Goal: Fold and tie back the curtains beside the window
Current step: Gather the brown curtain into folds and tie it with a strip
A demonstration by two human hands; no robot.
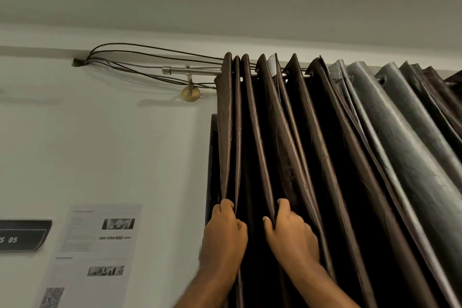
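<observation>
- Dark brown curtain (287, 132): glossy, hung in deep pleats by eyelets from a metal rod (197, 72).
- Left hand (225, 227) pinches the outermost pleat.
- Right hand (291, 232) grips the neighbouring fold.

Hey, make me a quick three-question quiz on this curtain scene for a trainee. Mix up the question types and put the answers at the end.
1. True or false: the left hand and the right hand each grip a fold of the dark brown glossy curtain.
2. What loops along the wall by the silver metal curtain rod? A) thin black cables B) a white rope C) a green hose
3. Fill in: the grey leathery curtain hangs to the ____ of the brown one.
Key: 1 true; 2 A; 3 right.
</observation>
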